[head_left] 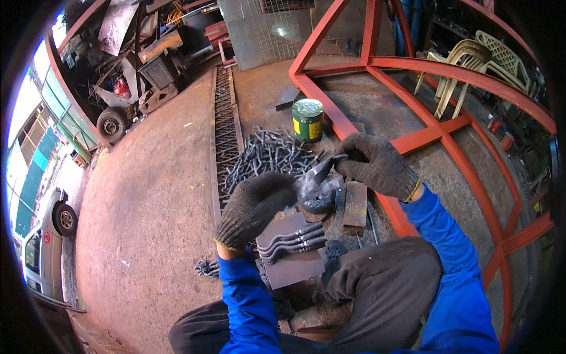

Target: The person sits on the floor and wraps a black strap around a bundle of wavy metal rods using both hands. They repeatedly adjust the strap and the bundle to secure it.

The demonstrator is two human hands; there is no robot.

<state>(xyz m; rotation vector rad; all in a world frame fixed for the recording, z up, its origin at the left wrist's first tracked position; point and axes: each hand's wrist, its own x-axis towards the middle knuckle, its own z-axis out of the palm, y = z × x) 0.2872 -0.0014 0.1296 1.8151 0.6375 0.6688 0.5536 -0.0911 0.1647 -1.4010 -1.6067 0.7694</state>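
My gloved left hand (259,203) is closed on one side of a crumpled, shiny grey plastic-like piece (311,182), its exact kind unclear. With bent fingers my gloved right hand (377,167) pinches the piece's dark upper end, so it stretches between both hands. Just below it lies a dark round object (319,203), partly hidden. Nearer to me, several wavy dark metal rods (293,242) lie side by side across a flat metal plate (295,268). Beyond my hands is a large heap of similar bent rods (274,152).
A green and yellow can (308,120) stands behind the heap. Red steel framework (407,100) fills the right side. A floor grate (226,112) runs away from me. A rectangular block (354,206) lies by my right hand. A small rod bundle (207,268) sits left of the plate.
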